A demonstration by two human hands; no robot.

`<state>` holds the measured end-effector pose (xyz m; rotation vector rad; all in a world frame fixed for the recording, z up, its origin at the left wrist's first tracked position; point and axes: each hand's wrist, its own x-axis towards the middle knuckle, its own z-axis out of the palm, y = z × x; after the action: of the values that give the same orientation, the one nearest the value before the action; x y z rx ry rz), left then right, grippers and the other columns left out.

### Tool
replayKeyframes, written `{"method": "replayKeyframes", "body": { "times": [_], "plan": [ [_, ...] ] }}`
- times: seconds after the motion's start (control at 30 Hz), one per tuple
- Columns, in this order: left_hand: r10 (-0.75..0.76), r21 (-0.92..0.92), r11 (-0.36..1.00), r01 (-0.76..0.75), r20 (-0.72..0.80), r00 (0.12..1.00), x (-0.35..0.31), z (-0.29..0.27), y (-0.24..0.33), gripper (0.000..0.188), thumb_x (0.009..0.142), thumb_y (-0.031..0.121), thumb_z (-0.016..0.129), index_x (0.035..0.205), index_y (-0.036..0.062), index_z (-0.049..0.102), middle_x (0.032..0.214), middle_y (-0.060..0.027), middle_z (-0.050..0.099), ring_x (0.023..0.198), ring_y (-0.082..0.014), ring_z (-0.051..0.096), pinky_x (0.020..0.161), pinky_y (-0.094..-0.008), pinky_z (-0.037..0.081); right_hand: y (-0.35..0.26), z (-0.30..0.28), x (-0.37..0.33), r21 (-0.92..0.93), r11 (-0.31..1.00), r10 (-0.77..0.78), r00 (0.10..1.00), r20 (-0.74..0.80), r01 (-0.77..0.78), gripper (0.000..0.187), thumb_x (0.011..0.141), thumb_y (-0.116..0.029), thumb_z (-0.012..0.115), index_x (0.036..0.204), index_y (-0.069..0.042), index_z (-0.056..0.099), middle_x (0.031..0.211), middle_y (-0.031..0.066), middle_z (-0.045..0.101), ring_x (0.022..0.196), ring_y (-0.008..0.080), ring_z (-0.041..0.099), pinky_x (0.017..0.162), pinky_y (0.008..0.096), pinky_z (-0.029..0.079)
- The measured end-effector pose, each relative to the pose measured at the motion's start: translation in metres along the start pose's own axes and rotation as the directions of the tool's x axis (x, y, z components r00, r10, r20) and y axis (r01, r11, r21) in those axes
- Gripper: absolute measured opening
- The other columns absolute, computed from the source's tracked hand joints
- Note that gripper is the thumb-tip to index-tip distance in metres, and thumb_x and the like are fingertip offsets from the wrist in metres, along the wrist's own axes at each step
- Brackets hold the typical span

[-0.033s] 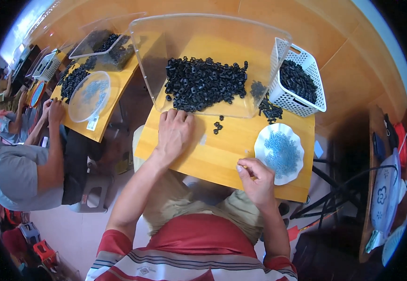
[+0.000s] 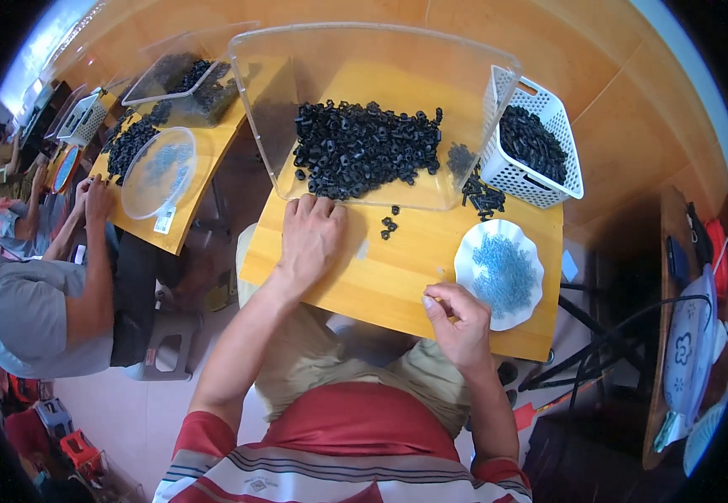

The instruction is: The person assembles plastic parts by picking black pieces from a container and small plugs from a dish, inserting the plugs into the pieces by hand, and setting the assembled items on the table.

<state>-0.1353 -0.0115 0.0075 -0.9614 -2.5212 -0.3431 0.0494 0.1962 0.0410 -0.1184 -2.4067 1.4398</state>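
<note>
My left hand (image 2: 312, 236) rests on the table at the near edge of a clear plastic bin (image 2: 376, 29), knuckles up and fingers curled under. Its fingertips are hidden, beside a heap of small black nut-like plastic parts (image 2: 364, 151) spread in the bin. Thumb and forefinger of my right hand (image 2: 460, 323) are pinched together over the table's front edge; whatever they hold is too small to make out. Right beside that hand stands a white scalloped plate (image 2: 527, 314) of tiny pale-blue pieces (image 2: 505, 272). Several loose black parts (image 2: 389, 225) lie between my hands.
A white perforated basket (image 2: 548, 194) of black pieces stands at the back right, with more black pieces (image 2: 485, 201) spilled beside it. To the left, a person (image 2: 45, 310) works at another wooden table with a round clear tray (image 2: 133, 197). A cluttered shelf (image 2: 670, 335) stands far right.
</note>
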Motion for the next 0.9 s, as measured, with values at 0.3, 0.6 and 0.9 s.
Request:
{"method": "replayKeyframes", "body": {
  "times": [0.3,0.6,0.9],
  "plan": [
    [0.045,-0.119,0.992,-0.029,0.132,0.990,-0.002,-0.015,0.020,0.012,0.077,0.009,0.062,0.088,0.0055,0.064,0.093,-0.0107,0.064,0.091,-0.0305,0.058,0.081,-0.0440,0.044,0.005,-0.016,-0.004,-0.075,0.997,0.015,0.999,-0.028,-0.017,0.013,0.087,-0.003,0.071,0.100,0.001,0.069,0.096,0.0153,0.072,0.077,0.0216,0.071,0.069,0.0313,0.057],
    [0.155,-0.272,0.955,-0.115,0.131,0.979,-0.023,-0.026,0.048,0.020,0.073,0.002,0.061,0.094,0.0039,0.061,0.095,-0.0121,0.060,0.088,-0.0306,0.057,0.078,-0.0417,0.046,0.025,-0.052,0.021,-0.495,0.869,-0.005,0.999,-0.050,-0.021,0.023,0.087,-0.009,0.067,0.110,-0.006,0.065,0.109,0.0152,0.069,0.091,0.0377,0.067,0.078,0.0447,0.054],
    [0.145,-0.430,0.899,-0.088,0.102,0.984,-0.045,-0.027,0.062,0.037,0.071,0.000,0.065,0.108,0.0021,0.064,0.102,-0.0113,0.061,0.089,-0.0314,0.058,0.078,-0.0412,0.050,0.029,-0.057,0.054,-0.741,0.671,0.125,0.987,0.104,-0.007,0.027,0.087,-0.009,0.066,0.114,-0.008,0.068,0.112,0.0119,0.070,0.093,0.0355,0.068,0.081,0.0458,0.053]
  ]
}}
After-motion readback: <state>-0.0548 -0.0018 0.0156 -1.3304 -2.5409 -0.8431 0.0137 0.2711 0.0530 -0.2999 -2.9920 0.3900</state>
